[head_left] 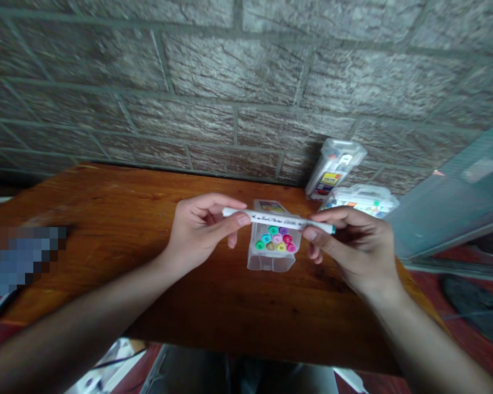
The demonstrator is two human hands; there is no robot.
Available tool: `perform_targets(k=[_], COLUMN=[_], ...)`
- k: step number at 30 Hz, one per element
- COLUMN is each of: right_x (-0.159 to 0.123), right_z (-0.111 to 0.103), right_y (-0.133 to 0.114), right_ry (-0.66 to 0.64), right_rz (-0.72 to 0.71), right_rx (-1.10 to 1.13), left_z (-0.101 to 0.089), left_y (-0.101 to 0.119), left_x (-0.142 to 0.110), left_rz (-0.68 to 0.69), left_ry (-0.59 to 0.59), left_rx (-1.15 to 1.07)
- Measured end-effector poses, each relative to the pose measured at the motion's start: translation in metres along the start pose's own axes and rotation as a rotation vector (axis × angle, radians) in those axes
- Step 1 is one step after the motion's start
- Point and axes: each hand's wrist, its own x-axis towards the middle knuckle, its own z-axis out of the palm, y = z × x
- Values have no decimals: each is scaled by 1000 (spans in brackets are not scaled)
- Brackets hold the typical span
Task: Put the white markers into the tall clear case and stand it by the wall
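Observation:
A white marker pen with black lettering lies level between my two hands, in the middle of the head view. My left hand pinches its left end between thumb and fingers. At the other end, near a teal tip, my right hand grips it the same way. Behind and below the pen, a clear plastic marker case rests on the table. Several markers with round coloured, numbered caps show in it, in green, purple, pink, red and yellow; the pen covers part of the case.
The wooden table meets a grey brick wall. At the back right, a tall clear case leans against the wall beside a second clear case with a handle. A glass-like panel stands to the right. A blurred, pixelated patch covers the left edge.

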Motion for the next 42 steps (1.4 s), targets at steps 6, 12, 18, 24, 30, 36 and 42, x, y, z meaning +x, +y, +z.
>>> perform_targets(k=[6,12,18,24,30,36,42], right_x=[2,1,0,1,5,6,6], right_z=[-1,-4,-4,-4,0,0,1], right_y=[-4,-1,1,-2,-7,-9,-11], right_ry=[-9,-8,-13,5,17,24,25], right_rz=[45,60,43,99,156,188,200], right_rx=[22,47,-2,16,94,181,227], left_z=[1,-3,-5,-7,-6,-3,-4], left_y=[0,-7,-9,-9,-6,-1,-2], left_x=[-2,-1,-1,-3,-2,2,1], left_rz=[-2,0,-29,-39,-64,-81,-57], left_ry=[10,-33,-35,-54,-58,-42,-40], left_rx=[-25,-86,-62,-144,-216,-312,-312])
